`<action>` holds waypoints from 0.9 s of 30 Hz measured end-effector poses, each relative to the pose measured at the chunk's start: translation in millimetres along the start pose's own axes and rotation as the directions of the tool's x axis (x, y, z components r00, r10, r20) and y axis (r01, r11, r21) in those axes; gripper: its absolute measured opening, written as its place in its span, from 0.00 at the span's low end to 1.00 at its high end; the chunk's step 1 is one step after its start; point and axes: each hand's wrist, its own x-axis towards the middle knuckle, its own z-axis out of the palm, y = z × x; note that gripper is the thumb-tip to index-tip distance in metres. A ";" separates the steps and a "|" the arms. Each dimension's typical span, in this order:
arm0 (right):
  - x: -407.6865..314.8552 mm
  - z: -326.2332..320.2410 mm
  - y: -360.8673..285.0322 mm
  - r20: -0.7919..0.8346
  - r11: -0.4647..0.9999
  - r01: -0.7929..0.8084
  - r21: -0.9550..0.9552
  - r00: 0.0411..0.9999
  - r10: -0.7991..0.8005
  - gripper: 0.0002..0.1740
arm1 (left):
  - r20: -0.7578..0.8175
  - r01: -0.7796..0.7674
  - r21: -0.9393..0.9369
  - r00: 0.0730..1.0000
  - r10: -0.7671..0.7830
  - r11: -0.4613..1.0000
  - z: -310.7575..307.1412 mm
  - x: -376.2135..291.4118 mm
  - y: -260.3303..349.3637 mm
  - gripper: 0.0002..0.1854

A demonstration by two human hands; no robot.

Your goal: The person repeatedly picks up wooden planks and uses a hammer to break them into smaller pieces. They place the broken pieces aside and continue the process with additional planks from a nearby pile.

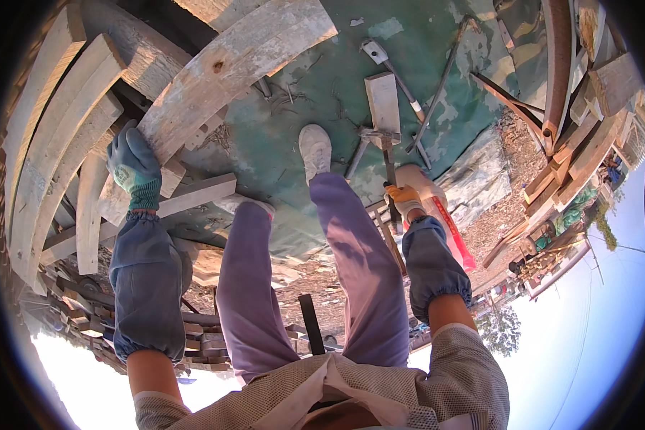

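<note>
My left hand [134, 164], in a blue-green knit glove, grips the near end of a broad wooden plank [231, 67] with a dark knot. Its fingertips are partly hidden at the plank's edge. My right hand [406, 199], in an orange and white glove, is closed around a dark flat metal bar [389, 164]. Just beyond that bar, a squared wooden block [383, 99] lies on the green ground sheet [279, 145], with a hammer-like metal tool [357, 156] against its near end. A long-handled hammer [376, 52] lies beside the block.
Stacked timbers [59, 156] crowd the left side. Thin metal rods [443, 80] lie right of the hammer. A red and white plastic bag [454, 236] is beside my right forearm. More scrap wood [575, 145] is piled at right. My shoe [315, 148] stands on the sheet.
</note>
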 end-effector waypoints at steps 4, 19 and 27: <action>41.4 -20.3 8.6 -0.074 0.995 -0.097 0.019 0.992 0.098 0.34 | 0.020 0.021 -0.009 1.000 -0.020 1.000 -3.0 -0.3 -2.4 0.25; 232.7 -95.1 -21.0 -0.517 0.989 -0.143 0.035 0.844 0.141 0.22 | -0.024 0.249 -0.188 0.966 -0.258 0.950 3.8 -17.0 -39.2 0.28; 225.9 -118.2 -31.6 -0.523 0.993 -0.017 0.116 0.849 0.075 0.27 | -0.015 0.124 -0.160 0.992 -0.128 0.979 4.8 -10.9 -31.0 0.29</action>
